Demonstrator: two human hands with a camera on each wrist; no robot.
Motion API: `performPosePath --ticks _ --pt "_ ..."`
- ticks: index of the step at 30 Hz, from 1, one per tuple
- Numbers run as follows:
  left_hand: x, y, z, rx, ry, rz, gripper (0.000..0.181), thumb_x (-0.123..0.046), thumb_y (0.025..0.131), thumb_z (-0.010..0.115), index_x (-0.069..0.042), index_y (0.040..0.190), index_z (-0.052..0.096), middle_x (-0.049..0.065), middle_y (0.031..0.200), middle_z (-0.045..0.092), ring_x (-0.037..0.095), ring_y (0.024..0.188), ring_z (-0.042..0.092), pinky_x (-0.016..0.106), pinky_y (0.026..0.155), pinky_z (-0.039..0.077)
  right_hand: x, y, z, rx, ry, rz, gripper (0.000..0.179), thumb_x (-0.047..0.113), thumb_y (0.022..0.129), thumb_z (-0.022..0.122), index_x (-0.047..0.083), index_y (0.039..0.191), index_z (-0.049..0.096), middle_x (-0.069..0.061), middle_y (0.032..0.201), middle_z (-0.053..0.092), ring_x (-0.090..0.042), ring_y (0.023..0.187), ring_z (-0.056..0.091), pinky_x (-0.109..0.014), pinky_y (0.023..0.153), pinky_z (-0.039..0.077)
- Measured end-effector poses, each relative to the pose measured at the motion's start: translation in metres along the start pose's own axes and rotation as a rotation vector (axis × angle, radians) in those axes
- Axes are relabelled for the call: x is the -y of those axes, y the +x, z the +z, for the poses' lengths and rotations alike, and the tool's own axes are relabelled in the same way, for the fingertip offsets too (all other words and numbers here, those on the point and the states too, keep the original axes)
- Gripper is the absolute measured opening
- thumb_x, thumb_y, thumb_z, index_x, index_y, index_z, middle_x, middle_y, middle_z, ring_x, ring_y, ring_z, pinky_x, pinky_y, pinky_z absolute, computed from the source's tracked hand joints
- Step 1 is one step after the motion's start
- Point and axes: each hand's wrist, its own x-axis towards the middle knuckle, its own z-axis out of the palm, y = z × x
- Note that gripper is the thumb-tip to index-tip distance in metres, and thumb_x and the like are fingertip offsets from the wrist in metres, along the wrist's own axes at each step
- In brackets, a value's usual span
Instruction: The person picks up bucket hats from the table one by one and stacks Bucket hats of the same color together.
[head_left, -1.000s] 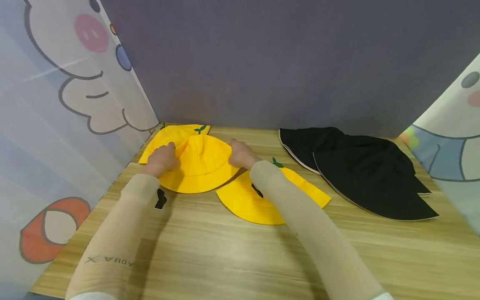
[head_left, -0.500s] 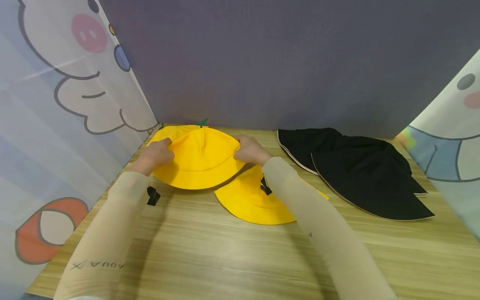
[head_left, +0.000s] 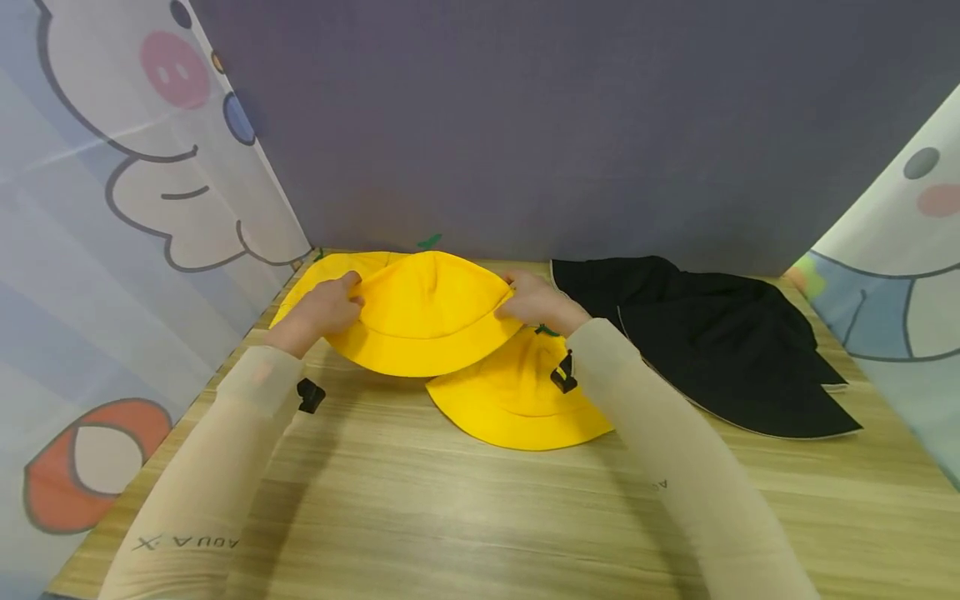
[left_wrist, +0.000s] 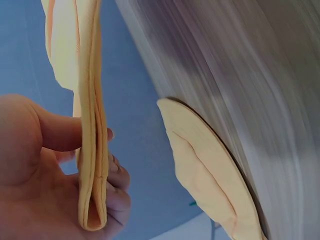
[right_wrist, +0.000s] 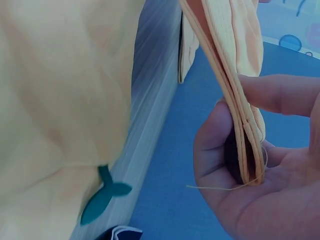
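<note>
Between both hands a folded yellow bucket hat is held up, its curved brim toward me and a green sprout showing behind its top. My left hand pinches its left end; my right hand pinches the right end. Each wrist view shows thumb and fingers on opposite sides of the layered brim. A second yellow hat lies on the table in front, partly overlapped by the held one and my right forearm. Behind my left hand lies a third yellow hat, mostly hidden.
Two black hats with pale edging overlap on the right of the wooden table. A grey panel rises along the back. Cartoon-printed sheets stand at both sides.
Both hands have lifted the held yellow hat slightly and shifted it to the right. It now overlaps the front yellow hat more, and the back-left one shows more than half a second ago.
</note>
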Motion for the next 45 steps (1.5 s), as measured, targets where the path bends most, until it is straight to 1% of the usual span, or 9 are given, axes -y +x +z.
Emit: performPosePath --ticks 10,16,21,27,32,35,39,42,45 --pt "-0.026 0.001 0.008 0.027 -0.033 0.069 0.054 -0.019 0.109 0.038 0.003 0.156 0.025 0.034 0.153 0.036 0.047 0.134 0.042 0.058 0.109 0.035 -0.026 -0.023 -0.02 0.011 0.079 -0.004 0.034 0.007 0.095 0.066 0.006 0.126 0.051 -0.014 0.113 0.058 -0.03 0.093 0.057 -0.046 0.089 0.051" --pt "-0.033 0.004 0.017 0.013 -0.049 0.115 0.051 -0.017 0.108 0.039 0.003 0.153 0.029 0.033 0.151 0.04 0.047 0.135 0.043 0.057 0.111 0.034 -0.032 -0.035 -0.029 -0.017 -0.008 -0.002 0.038 0.008 0.094 0.068 0.004 0.128 0.052 -0.014 0.113 0.059 -0.03 0.094 0.058 -0.042 0.088 0.052" --pt "-0.042 0.004 0.023 0.013 -0.054 0.164 0.048 -0.015 0.108 0.041 0.004 0.151 0.032 0.031 0.146 0.046 0.043 0.126 0.049 0.054 0.106 0.038 -0.039 -0.045 -0.035 -0.034 -0.059 0.043 0.048 0.01 0.093 0.07 0.003 0.135 0.049 -0.014 0.12 0.059 -0.029 0.1 0.059 -0.04 0.09 0.053" --pt "-0.058 0.0 0.029 0.031 -0.055 0.213 0.044 -0.013 0.108 0.042 0.003 0.148 0.036 0.028 0.14 0.053 0.038 0.115 0.053 0.05 0.098 0.043 -0.051 -0.063 -0.044 -0.04 -0.133 0.052 0.047 0.014 0.093 0.071 0.0 0.133 0.051 -0.015 0.118 0.06 -0.029 0.097 0.058 -0.038 0.086 0.052" --pt "-0.07 -0.002 0.035 0.062 -0.011 0.287 0.037 -0.013 0.108 0.042 0.001 0.142 0.041 0.023 0.125 0.06 0.034 0.105 0.056 0.047 0.091 0.044 -0.065 -0.078 -0.049 -0.024 -0.139 0.045 0.047 0.015 0.092 0.072 -0.001 0.132 0.052 -0.016 0.118 0.061 -0.028 0.096 0.058 -0.037 0.085 0.052" --pt "-0.075 -0.003 0.039 0.086 -0.002 0.305 0.037 -0.014 0.108 0.042 -0.001 0.143 0.041 0.021 0.123 0.061 0.033 0.102 0.056 0.045 0.09 0.045 -0.072 -0.085 -0.051 -0.019 -0.148 0.036 0.048 0.016 0.092 0.072 -0.002 0.132 0.052 -0.016 0.118 0.061 -0.028 0.097 0.058 -0.036 0.085 0.052" --pt "-0.08 -0.004 0.042 0.113 -0.024 0.31 0.042 -0.015 0.109 0.041 -0.001 0.149 0.037 0.023 0.138 0.055 0.035 0.121 0.054 0.049 0.101 0.044 -0.078 -0.093 -0.053 -0.013 -0.15 0.014 0.046 0.015 0.092 0.072 -0.003 0.13 0.053 -0.016 0.116 0.062 -0.027 0.094 0.058 -0.035 0.082 0.052" --pt "-0.084 -0.005 0.045 0.12 -0.038 0.328 0.044 -0.014 0.109 0.042 0.0 0.15 0.036 0.023 0.141 0.054 0.036 0.128 0.052 0.051 0.106 0.041 -0.083 -0.098 -0.055 -0.012 -0.154 0.009 0.045 0.015 0.092 0.072 -0.004 0.129 0.053 -0.016 0.113 0.062 -0.027 0.091 0.058 -0.033 0.079 0.052" --pt "-0.089 -0.007 0.048 0.111 -0.034 0.349 0.039 -0.014 0.109 0.043 -0.002 0.146 0.039 0.021 0.13 0.059 0.033 0.116 0.055 0.048 0.1 0.044 -0.088 -0.103 -0.057 -0.014 -0.155 0.008 0.045 0.014 0.092 0.073 -0.005 0.128 0.053 -0.016 0.111 0.061 -0.026 0.09 0.058 -0.032 0.077 0.052"
